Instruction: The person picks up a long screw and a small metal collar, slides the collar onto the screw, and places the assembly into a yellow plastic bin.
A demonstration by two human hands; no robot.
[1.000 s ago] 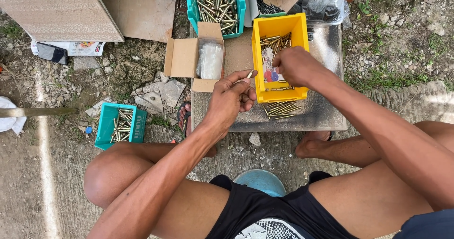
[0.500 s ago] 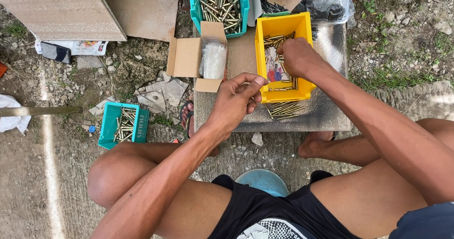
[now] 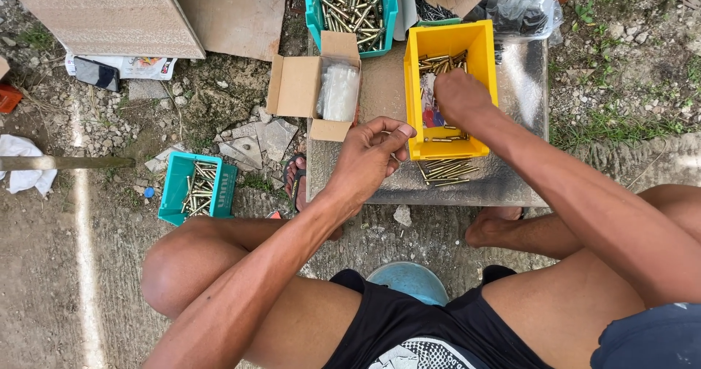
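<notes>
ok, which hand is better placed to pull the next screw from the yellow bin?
Right, probably. The right hand is already down inside the yellow bin, over the screws. The left hand is outside the bin beside its wall, fingers curled together.

Person seen from above. 2 bare arms, no sleeves, no gloves, no watch or rings visible on the left hand or right hand. Both legs bare from thigh to foot. Black shorts at lower centre of frame carry a white patterned print at the bottom edge. Dark blue-grey cloth shows at lower right.
</notes>
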